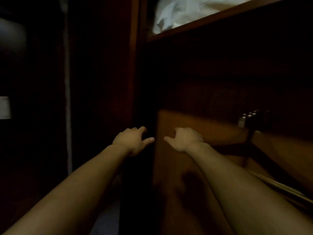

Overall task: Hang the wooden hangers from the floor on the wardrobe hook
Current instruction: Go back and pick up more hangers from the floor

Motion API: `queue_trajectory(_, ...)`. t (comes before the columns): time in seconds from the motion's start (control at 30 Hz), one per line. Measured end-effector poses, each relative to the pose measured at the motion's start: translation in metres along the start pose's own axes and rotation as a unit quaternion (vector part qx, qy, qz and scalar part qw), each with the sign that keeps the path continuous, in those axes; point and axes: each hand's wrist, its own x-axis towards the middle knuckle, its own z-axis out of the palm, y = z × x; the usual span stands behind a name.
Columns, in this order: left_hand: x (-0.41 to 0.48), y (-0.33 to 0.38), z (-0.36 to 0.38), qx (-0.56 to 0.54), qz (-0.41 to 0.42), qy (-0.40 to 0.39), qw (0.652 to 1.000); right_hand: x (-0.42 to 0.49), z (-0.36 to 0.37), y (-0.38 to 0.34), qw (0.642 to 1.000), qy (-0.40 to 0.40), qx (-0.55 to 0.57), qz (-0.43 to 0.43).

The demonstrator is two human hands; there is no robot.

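Observation:
The scene is very dark. Both my arms reach forward into a wooden wardrobe [135, 65]. My left hand [133, 141] hovers in the dark gap left of a brown wooden panel [194, 167], fingers loosely spread, nothing in it. My right hand [184, 139] rests against that panel with its thumb pointing left and holds nothing. Pale wooden strips, possibly hangers [277, 185], lie low at the right, beyond my right forearm. Several metal hook tops [250, 116] glint at the right, level with the panel's upper edge. No wardrobe hook can be made out in the darkness.
A shelf [211, 19] at the top carries white bedding [177, 12]. The wardrobe's vertical frame stands left of centre. A pale vertical strip [67, 99] and a small light patch [5, 107] show at the far left. Everything else is in deep shadow.

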Motion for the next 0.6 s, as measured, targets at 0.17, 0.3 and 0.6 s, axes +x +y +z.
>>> queue_trajectory(0.17, -0.069, -0.066, -0.026, 0.06, -0.125, -0.011, 0.99, -0.006, 0.024, -0.072, 0.993, -0.035, 0.048, -0.104)
queue_trajectory(0.3, -0.131, -0.11, -0.055, 0.111, -0.217, -0.023, 0.97, -0.029, 0.041, -0.141, 0.98, -0.05, 0.071, -0.177)
queue_trajectory(0.6, -0.253, -0.182, -0.14, 0.148, -0.36, 0.02, 0.921, -0.087, 0.035, -0.281, 0.935, -0.076, 0.11, -0.33)
